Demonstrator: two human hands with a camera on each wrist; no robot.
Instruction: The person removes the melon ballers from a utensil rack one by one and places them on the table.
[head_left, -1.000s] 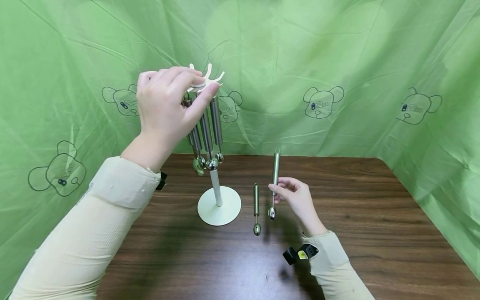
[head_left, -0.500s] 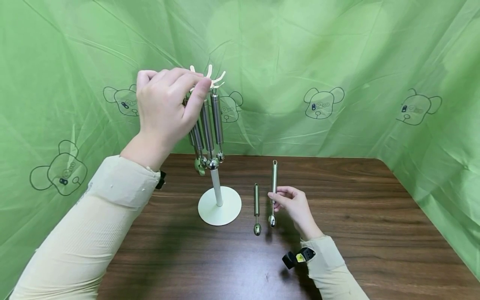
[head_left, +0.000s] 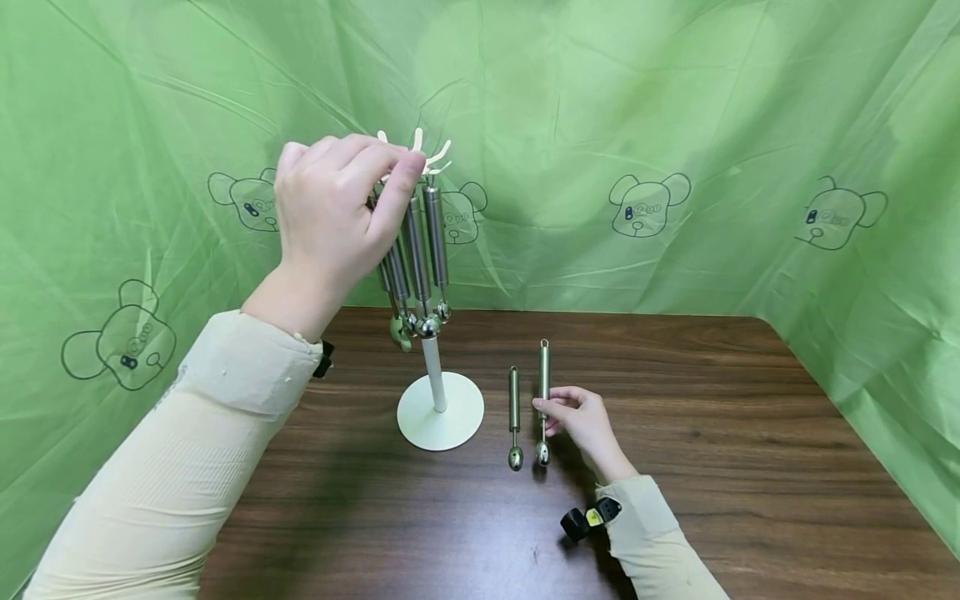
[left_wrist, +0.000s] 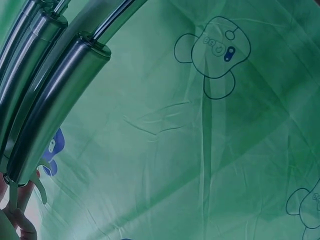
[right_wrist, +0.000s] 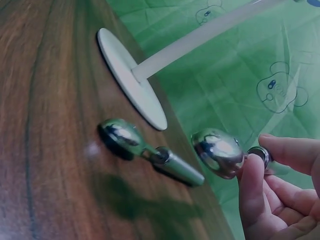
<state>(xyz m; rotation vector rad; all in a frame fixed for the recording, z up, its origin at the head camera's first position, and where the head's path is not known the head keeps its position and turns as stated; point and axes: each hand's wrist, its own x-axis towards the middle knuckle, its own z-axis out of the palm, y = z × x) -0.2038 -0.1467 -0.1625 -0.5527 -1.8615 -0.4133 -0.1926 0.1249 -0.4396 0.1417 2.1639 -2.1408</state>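
In the head view, my left hand [head_left: 330, 192] holds the hooked top of a white utensil stand [head_left: 420, 421], thumb and fingers around its centre. Several metal scoops [head_left: 416, 250] hang from the hooks; their handles [left_wrist: 57, 110] fill the upper left of the left wrist view. My right hand [head_left: 585, 421] pinches a steel melon baller [head_left: 544, 367] near the lower end of its handle. Its oval bowl [right_wrist: 218, 152] is just above the table, casting a shadow. A similar melon baller [head_left: 513, 400] lies on the table to its left, parallel to it.
The dark wooden table [head_left: 750, 458] runs back to a green curtain [head_left: 540, 125] printed with bear heads, which also rises on both sides. A black wrist camera [head_left: 588, 518] sits at my right cuff, close above the table.
My right hand has moved down and toward me with the melon baller, bringing it closer to the one lying there. My left thumb has shifted slightly inward on the stand's top.
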